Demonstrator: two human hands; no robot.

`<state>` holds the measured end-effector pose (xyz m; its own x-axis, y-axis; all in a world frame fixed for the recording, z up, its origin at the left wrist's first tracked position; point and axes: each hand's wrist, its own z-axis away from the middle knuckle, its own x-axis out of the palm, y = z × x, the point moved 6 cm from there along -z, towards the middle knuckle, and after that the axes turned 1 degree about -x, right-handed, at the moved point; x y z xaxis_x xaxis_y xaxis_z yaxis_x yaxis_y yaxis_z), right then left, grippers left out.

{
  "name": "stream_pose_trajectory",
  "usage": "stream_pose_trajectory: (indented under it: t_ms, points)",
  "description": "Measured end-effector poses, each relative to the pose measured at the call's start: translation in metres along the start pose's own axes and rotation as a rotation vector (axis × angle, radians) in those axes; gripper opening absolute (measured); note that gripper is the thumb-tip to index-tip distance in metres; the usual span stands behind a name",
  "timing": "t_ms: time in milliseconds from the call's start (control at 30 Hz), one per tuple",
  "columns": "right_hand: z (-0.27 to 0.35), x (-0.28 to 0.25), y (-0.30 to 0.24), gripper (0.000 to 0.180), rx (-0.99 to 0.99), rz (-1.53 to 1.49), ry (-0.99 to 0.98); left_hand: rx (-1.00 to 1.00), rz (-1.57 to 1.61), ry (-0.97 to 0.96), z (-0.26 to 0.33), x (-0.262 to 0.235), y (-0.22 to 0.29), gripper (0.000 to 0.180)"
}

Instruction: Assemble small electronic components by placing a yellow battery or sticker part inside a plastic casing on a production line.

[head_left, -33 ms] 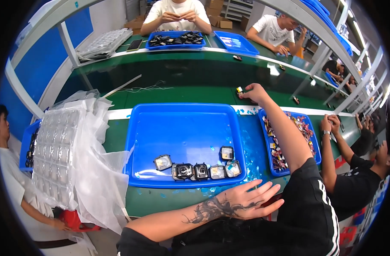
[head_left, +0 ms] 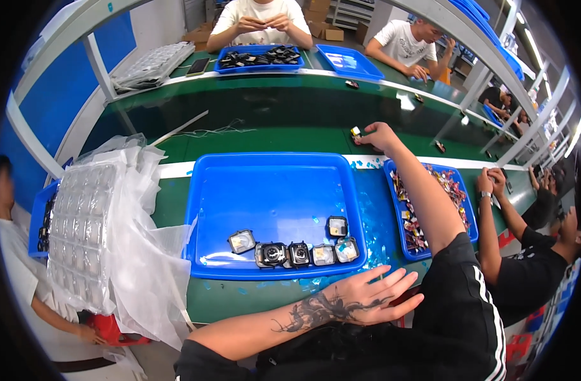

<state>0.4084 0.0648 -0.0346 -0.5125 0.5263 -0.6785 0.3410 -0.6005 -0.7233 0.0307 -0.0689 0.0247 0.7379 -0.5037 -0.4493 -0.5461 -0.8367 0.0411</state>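
Green workbench (head_left: 217, 297), watch-like cases (head_left: 298, 254) inside large blue tray (head_left: 265, 190), left hand (head_left: 363, 300) loosely spread at tray's near side, right hand (head_left: 380, 137) at small part (head_left: 356, 132) beyond tray, grip unclear

View nudged slightly: far blue tray (head_left: 259, 69), pale strip (head_left: 181, 128) and right hand (head_left: 378, 136) sit a touch further left in frame. Any hand movement too small to tell.

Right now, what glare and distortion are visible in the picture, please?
Head view: the overhead metal bar bows with fisheye distortion; head view: white glints streak the nearer clear plastic tray, and glare lies low on the large blue tray; head view: the glossy green surface mirrors a bright patch.
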Motion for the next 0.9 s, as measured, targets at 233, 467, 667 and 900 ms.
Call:
stream_pose_trajectory:
  t_ms: [233,467,667,900]
  points:
    - [-0.007,-0.027,0.005,0.055,-0.043,0.072,0.154,0.032,0.071,0.003,-0.001,0.004,-0.001,0.054]
    - [0.170,0.081,-0.155,0.031,-0.847,0.157,-0.379,0.236,0.112,0.067,0.003,-0.006,0.008,0.040]
    - [0.257,0.174,-0.160,0.030,-0.957,0.441,-0.608,0.337,0.169,0.131,0.001,-0.007,0.010,0.034]
    - [0.230,0.094,-0.137,0.025,-0.672,0.219,-0.193,0.218,0.093,0.121,0.004,-0.013,-0.001,0.029]
